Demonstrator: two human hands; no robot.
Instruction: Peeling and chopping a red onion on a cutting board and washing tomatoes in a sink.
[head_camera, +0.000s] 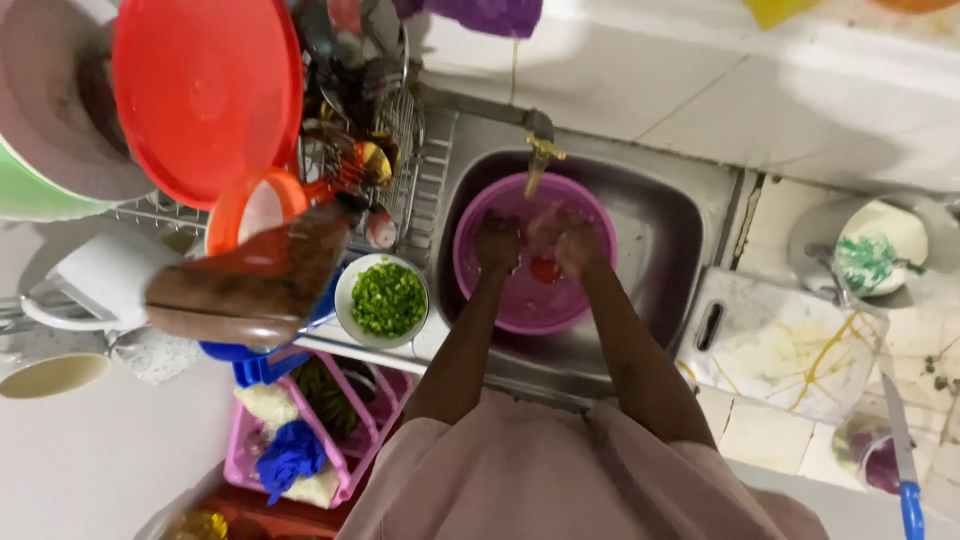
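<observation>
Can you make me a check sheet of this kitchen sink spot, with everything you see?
Surface: steel sink, tiled counter.
Job's things: round purple plastic basin in the sink under the brass tap; small red thing inside.
Clutter: white bowl of chopped greens, stained white cutting board, blue-handled knife, big red plastic basin on rack.
Grips: left hand and right hand both in the basin; grip blurred.
Cables: nothing seen.
Surroundings: white tiled wall.
</observation>
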